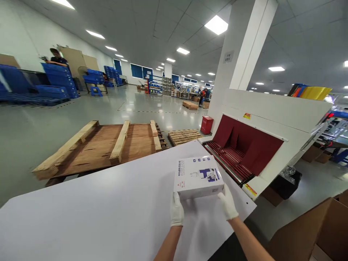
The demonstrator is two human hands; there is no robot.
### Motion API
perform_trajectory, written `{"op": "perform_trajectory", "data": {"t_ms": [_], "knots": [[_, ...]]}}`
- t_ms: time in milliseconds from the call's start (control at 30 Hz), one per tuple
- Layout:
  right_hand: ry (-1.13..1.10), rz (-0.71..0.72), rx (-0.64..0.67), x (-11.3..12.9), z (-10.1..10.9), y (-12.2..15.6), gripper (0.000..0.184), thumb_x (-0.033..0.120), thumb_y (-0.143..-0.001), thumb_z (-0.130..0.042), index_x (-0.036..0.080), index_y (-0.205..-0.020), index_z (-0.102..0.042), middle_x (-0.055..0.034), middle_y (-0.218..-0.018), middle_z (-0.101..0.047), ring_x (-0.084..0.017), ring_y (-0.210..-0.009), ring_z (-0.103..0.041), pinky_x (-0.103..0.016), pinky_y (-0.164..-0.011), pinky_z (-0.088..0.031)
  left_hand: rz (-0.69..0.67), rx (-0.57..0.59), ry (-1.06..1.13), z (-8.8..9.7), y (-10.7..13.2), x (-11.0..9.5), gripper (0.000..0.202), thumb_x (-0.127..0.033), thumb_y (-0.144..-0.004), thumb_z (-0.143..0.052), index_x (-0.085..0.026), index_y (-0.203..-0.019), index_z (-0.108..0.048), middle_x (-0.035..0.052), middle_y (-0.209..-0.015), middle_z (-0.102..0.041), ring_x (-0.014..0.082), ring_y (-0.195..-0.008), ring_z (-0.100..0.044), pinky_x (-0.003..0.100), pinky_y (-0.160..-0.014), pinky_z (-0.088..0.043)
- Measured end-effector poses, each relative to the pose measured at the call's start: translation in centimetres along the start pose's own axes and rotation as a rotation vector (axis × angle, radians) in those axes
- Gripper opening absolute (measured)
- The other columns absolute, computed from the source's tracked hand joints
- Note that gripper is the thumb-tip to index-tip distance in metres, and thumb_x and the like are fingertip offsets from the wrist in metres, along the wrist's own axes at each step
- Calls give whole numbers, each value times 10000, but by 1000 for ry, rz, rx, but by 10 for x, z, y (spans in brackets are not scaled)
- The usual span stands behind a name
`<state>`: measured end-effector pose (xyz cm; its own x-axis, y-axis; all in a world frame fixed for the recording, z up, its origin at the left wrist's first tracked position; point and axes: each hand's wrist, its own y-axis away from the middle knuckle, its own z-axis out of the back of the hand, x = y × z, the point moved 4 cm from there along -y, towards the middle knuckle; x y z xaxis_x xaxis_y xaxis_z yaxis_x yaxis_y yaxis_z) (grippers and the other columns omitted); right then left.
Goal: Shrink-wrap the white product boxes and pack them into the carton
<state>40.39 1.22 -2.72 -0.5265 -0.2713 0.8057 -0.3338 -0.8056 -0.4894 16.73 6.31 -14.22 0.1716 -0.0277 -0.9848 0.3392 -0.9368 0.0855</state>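
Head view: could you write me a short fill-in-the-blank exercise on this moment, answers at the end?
The left hand and right hand wear ____ gloves.
The right hand touches the box at its near ____ corner.
The curtain on the machine is dark ____.
The large pallet beyond the table is made of ____.

Missing words: white; right; red; wood.

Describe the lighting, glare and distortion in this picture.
Head view: rectangular white ceiling lamps glare brightest; their reflections shine on the glossy grey floor; soft shadows fall on the flat white table near the white printed cardboard box; wide-angle distortion tilts the tall white pillar.
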Motion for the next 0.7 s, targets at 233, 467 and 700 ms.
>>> {"op": "perform_trajectory", "data": {"t_ms": [233, 467, 700], "knots": [[16, -238, 104, 55, -4, 173, 646, 313, -854, -560, 204, -1489, -604, -137, -1435, -636, -349, -1361, -600, -516, -1165, -484, 26, -208, -224, 141, 37, -58, 648, -607, -1043, -281, -158, -1229, -710, 197, -1386, -729, 328, -1394, -631, 424, -1203, -486], [-6, -256, 336, 118, 8, 155, 493, 479, -959, -573, 218, -1366, -666, -104, -1292, -692, -302, -1212, -659, -438, -1033, -558, -172, 48, -1017, 137, 3, -186, 642, -526, -1060, -185, -193, -1127, -729, 199, -1235, -778, 374, -1192, -716, 471, -1010, -523], [257, 69, 96, 113, 16, 123, 791, 607, -987, -529, 55, -1551, -473, -286, -1555, -485, -459, -1458, -458, -667, -1176, -415, -213, 242, -1049, 70, -35, -197, 598, -611, -981, -450, -243, -1427, -604, 167, -1371, -737, 368, -1261, -686, 481, -1039, -501]]}}
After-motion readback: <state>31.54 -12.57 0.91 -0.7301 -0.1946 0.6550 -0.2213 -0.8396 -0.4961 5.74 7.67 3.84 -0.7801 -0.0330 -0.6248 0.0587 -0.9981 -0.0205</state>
